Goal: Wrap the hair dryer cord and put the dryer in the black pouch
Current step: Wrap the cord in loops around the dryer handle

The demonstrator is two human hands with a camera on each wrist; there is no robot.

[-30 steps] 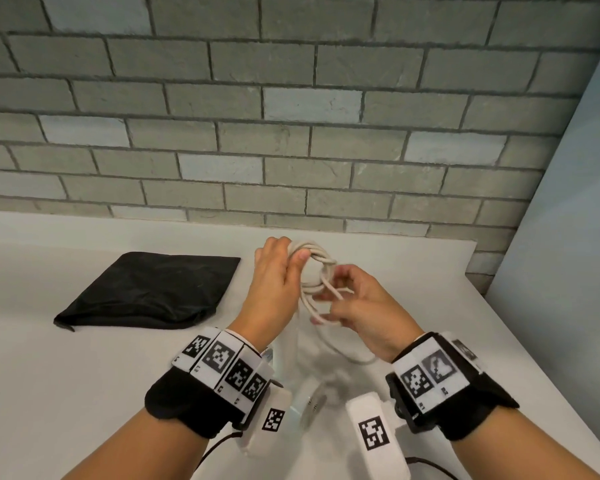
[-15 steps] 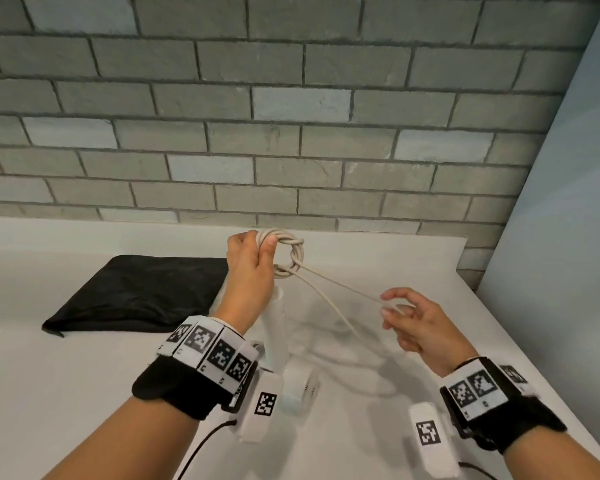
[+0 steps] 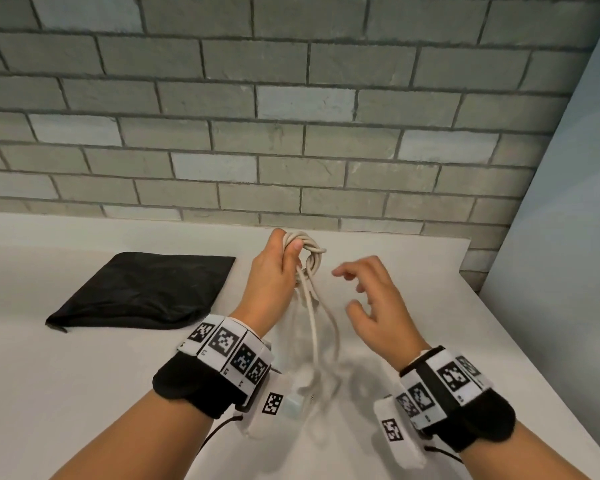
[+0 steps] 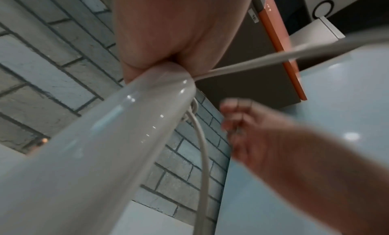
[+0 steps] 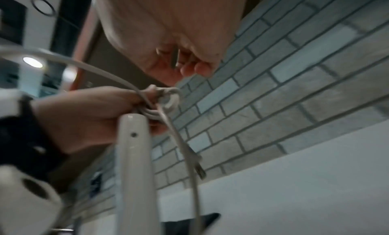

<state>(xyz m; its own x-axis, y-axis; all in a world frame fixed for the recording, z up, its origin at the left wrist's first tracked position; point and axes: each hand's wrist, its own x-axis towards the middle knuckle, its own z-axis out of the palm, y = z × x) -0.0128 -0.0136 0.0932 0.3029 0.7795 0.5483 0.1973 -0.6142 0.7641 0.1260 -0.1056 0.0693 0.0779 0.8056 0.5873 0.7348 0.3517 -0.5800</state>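
Head view. The left hand [image 3: 274, 275] gripped the coiled cord [image 3: 309, 252] together with the upper end of the white hair dryer [image 3: 293, 341], raised above the white counter [image 3: 84, 375]. Loose cord strands hung from the coil toward 6 o'clock. The right hand [image 3: 374, 306], at 3 o'clock from the coil and apart from it, held nothing, its fingers loosely spread. The black pouch [image 3: 146, 292] lay flat on the counter at 9 o'clock from the left hand, before the grey brick wall [image 3: 291, 116].

Left wrist view. The dryer's glossy handle [image 4: 105, 147] ran from 7 o'clock up into the gripping left hand [image 4: 168, 30]; a cord strand [image 4: 203, 155] drooped beside it. The right hand [image 4: 263, 138] appeared blurred at 3 o'clock.

Right wrist view. The left hand [image 5: 84, 115] clasped coil [image 5: 166, 100] and handle [image 5: 134, 172]; the plug [image 5: 195, 162] dangled below. The right hand [image 5: 168, 39] hung above with fingers relaxed. A corner of the pouch [image 5: 189, 225] showed at 6 o'clock.
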